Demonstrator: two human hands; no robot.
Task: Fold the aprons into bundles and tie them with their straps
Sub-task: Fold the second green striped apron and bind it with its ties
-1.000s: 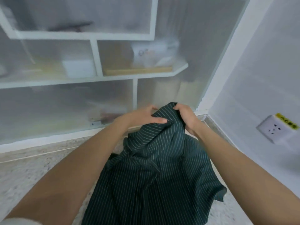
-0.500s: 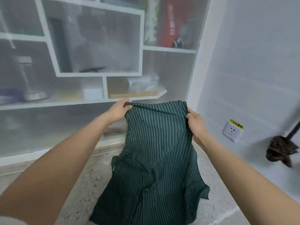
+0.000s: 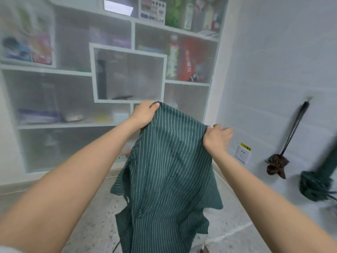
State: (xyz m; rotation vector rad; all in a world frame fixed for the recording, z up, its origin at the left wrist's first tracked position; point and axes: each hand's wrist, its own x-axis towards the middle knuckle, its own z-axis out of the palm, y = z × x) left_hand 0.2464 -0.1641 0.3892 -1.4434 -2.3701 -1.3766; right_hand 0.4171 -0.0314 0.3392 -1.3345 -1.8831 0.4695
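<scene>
A dark green apron (image 3: pixel 169 172) with thin white stripes hangs in front of me, held up by its top edge. My left hand (image 3: pixel 145 112) grips the upper left corner of the cloth. My right hand (image 3: pixel 215 136) pinches the upper right corner, somewhat lower than the left. The fabric is stretched between both hands and drapes down towards the speckled floor (image 3: pixel 94 212). A thin strap dangles near the bottom edge. Its lower part runs out of view.
A white shelf unit (image 3: pixel 127 75) with frosted panels and stored bottles and boxes fills the wall ahead. On the right wall sit a socket (image 3: pixel 243 156), a hanging brown duster (image 3: pixel 276 164) and a green mop head (image 3: pixel 315 187).
Both hands have lifted the apron higher and pulled its top edge wider apart. The bunched cloth has opened out into a flat hanging sheet. My view has tilted upward.
</scene>
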